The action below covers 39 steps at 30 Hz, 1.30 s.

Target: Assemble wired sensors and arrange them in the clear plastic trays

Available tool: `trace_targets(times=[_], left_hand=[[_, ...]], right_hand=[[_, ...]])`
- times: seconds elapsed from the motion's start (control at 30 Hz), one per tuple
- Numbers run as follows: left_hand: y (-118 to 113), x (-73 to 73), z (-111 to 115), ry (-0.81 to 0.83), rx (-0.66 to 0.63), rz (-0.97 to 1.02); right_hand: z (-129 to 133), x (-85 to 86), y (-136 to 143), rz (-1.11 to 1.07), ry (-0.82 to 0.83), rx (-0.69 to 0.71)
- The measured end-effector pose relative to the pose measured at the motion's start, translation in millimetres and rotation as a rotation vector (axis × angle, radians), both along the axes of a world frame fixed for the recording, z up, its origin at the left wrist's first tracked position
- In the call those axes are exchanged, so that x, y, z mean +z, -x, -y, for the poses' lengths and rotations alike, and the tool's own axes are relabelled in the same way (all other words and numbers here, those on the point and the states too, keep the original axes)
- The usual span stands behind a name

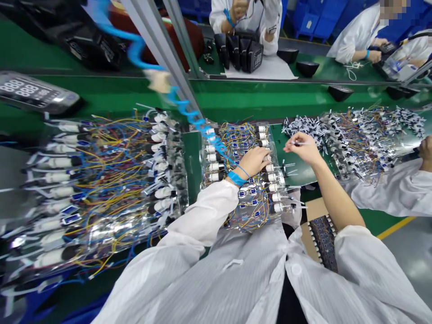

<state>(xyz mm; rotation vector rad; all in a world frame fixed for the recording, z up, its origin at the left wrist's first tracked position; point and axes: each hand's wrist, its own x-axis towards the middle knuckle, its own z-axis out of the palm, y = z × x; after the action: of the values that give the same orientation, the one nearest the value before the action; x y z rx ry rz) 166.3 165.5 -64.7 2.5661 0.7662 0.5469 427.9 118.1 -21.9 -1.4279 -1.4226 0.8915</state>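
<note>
My left hand (254, 162), with a blue band at the wrist, lies over the right side of the middle tray of wired parts (248, 204). Its fingertips touch one of the white cylinders (270, 168) along that edge; whether they grip it is too small to tell. My right hand (303, 147) is raised just right of this tray, fingers pinched on a thin whitish strip (302, 143). Behind it lies a pile of small white and black strips (305, 127). A few loose strips (289, 168) rest near the tray's right edge.
A larger batch of wired parts (111, 180) covers the left side. More wired parts (357, 139) lie at right, beside another person's hand (425, 148). A coiled blue hose (192, 114) hangs by a metal post (184, 58). People work across the bench.
</note>
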Motion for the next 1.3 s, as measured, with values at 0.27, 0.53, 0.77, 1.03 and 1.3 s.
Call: trace_targets(times=[0.27, 0.53, 0.77, 1.03, 1.3], left_hand=[[2.2, -6.0, 0.5, 0.133, 0.062, 0.117], [-2.1, -4.3, 3.3, 0.171, 0.11, 0.11], [-2.5, -1.6, 4.0, 0.216, 0.133, 0.127], [-4.1, 1.3, 5.6, 0.204, 0.159, 0.081], [-7.6, 1.5, 6.5, 0.202, 0.189, 0.064]], right_hand=[[6.5, -26.7, 55.3, -0.275, 0.084, -0.042], [29.0, -55.3, 62.3, -0.181, -0.017, -0.239], [26.1, -75.4, 76.6, -0.326, 0.032, -0.323], [27.4, -76.4, 75.7, -0.315, 0.027, -0.288], [27.2, -70.1, 77.0, -0.221, -0.037, -0.258]])
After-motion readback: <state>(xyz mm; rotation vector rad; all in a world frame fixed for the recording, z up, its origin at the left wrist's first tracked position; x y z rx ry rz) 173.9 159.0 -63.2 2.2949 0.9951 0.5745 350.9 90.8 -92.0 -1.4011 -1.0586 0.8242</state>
